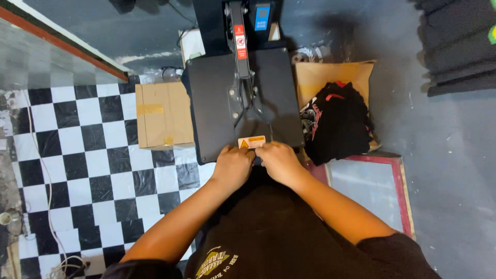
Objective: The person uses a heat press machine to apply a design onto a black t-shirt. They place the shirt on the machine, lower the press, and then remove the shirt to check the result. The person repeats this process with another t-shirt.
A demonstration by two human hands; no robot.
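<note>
A black heat press [217, 98] with a flat square upper plate stands in front of me, its arm running back along the middle. My left hand [232, 166] and my right hand [279, 161] sit side by side at the near edge of the plate, just below an orange and white warning label [251, 141]. Both hands are curled over the press's front edge or a handle there; what the fingers hold is hidden beneath them. My black shirt fills the lower middle of the view.
A closed cardboard box [163, 114] sits left of the press. On the right, an open box [320, 77] holds a pile of black garments [338, 124]. A red-framed screen [377, 188] lies at lower right. Black-and-white checkered floor [77, 155] spreads to the left.
</note>
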